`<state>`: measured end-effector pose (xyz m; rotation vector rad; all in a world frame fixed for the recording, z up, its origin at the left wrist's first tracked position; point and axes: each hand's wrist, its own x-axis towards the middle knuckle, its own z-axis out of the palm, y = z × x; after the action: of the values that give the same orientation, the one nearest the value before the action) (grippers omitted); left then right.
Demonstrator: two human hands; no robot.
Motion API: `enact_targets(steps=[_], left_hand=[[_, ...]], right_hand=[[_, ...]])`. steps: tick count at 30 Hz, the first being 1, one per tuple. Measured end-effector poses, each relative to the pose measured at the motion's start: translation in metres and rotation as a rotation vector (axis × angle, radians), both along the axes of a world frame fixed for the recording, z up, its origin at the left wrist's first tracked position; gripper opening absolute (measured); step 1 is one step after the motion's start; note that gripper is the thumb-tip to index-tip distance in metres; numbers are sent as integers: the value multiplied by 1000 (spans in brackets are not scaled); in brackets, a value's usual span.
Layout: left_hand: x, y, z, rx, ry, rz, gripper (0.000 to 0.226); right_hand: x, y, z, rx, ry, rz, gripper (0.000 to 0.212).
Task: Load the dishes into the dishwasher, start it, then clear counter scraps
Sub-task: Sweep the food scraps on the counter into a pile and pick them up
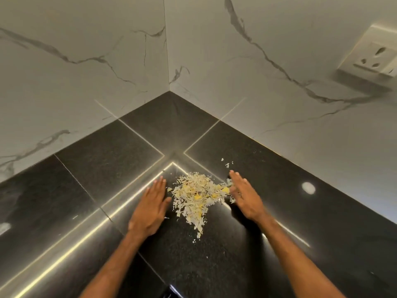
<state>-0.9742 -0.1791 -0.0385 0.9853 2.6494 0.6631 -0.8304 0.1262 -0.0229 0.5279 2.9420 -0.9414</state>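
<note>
A heap of pale and yellow scraps [194, 195] lies on the glossy black stone counter [103, 160] in a corner of white veined marble walls [86, 67]; the left hand [150, 208] rests flat beside it, fingers straight; the right hand [245, 195], fingers extended, touches its other edge; a wall socket [372, 55] sits upper right.

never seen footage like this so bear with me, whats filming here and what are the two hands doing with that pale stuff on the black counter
There is no machine here: one camera worn on a person's head looks down at their bare hands. The left hand lies flat on the black counter, left of a pile of pale and yellow scraps. The right hand, fingers straight, is at the pile's right edge. Neither holds anything. A few stray bits lie beyond.
</note>
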Motion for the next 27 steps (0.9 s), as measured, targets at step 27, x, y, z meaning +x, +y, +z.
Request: enact_targets(steps=[27], left_hand=[[-17,66,3,70,-61,-138,86]], right_hand=[[-87,-20,2,2,-42,429,74]])
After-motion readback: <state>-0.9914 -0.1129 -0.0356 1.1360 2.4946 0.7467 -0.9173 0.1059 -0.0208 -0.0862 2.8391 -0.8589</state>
